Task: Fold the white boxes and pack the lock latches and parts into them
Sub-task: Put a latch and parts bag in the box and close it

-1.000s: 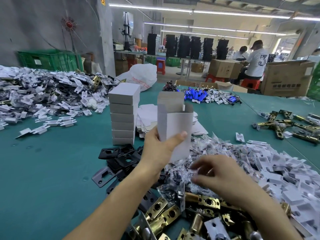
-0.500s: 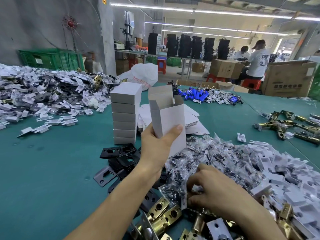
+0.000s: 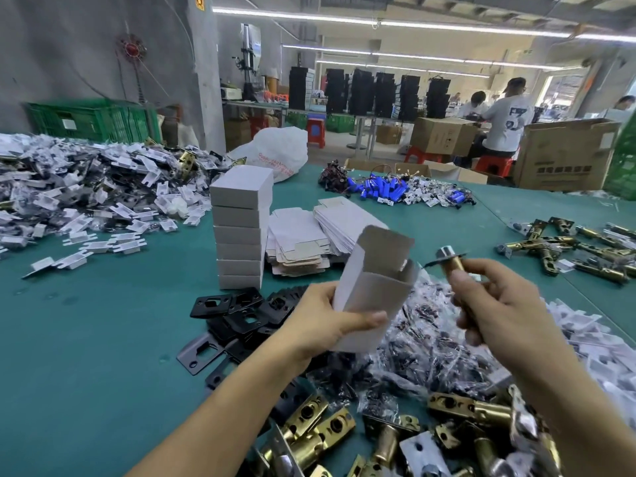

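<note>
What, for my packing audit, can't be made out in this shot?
Head view only:
- Inside of the white box: hidden by its own walls.
- Rear of the held latch: covered by the right hand.
- The box's underside: behind the left hand.
- Red print on the white bag: too small.
- The latch pile nearest the camera: cut off by the bottom edge.

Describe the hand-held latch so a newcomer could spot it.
Find the stack of closed white boxes on the green table. Right of it the left hand holds an open box; further right, the right hand grips a brass latch. It alone is held up; other latches lie piled.
</note>
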A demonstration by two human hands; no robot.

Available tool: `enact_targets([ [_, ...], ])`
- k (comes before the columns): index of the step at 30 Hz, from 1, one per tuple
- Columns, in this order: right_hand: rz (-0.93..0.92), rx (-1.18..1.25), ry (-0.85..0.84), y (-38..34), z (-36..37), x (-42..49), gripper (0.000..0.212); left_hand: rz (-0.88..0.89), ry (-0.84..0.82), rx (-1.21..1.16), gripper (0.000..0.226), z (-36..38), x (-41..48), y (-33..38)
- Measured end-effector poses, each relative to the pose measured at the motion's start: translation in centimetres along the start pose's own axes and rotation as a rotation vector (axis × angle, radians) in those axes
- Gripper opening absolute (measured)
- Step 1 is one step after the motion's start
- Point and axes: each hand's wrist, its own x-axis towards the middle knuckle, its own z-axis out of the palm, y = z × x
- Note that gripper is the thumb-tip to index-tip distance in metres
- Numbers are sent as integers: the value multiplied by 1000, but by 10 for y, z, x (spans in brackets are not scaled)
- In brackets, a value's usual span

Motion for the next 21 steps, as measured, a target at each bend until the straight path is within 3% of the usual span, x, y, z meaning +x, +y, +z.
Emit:
enact_targets([
  [5, -160, -73, -51, -11, -16, -3, 40, 17, -41, 64, 39, -1, 1, -6],
  [8, -312, -69, -73, -19, -14, -8, 34, 85, -83, 138, 33, 3, -1, -7],
  [12, -364, -28, -2, -22, -8, -10, 29, 75, -152, 183, 35, 3, -2, -8],
  [21, -471, -305, -87, -20, 1, -12, 29, 70, -292, 90, 34, 2, -3, -11],
])
